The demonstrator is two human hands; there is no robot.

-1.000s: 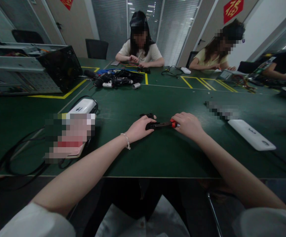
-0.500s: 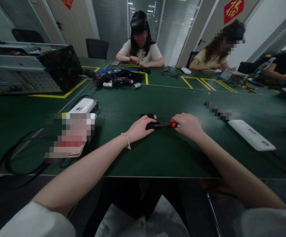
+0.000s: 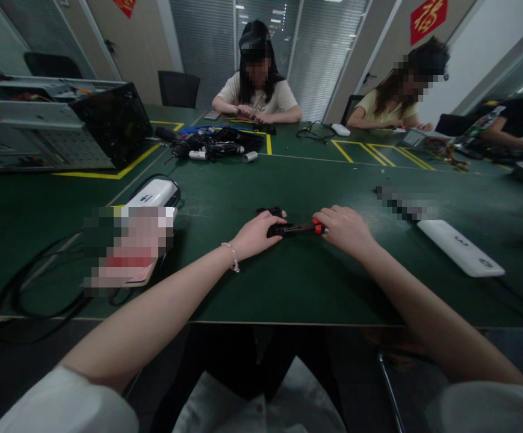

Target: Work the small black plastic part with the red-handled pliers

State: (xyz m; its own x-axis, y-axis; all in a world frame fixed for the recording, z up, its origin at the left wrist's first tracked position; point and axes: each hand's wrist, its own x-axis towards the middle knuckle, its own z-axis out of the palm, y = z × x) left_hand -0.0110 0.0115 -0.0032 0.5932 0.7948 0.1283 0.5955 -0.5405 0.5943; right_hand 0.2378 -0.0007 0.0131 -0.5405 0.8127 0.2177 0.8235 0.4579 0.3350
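Observation:
My left hand (image 3: 254, 236) is closed on a small black part (image 3: 274, 230) that rests on the green table (image 3: 288, 276). My right hand (image 3: 343, 228) is closed on the red-and-black handle of a screwdriver (image 3: 309, 228). The screwdriver's shaft lies level and points left, its tip at the black part. Another small black piece (image 3: 271, 211) lies just behind my left hand.
A white power strip (image 3: 460, 248) lies to the right, another white device (image 3: 150, 193) with black cables to the left. An open computer case (image 3: 58, 123) stands at the far left. Tools and parts (image 3: 213, 144) sit mid-table. Three people work at the far side.

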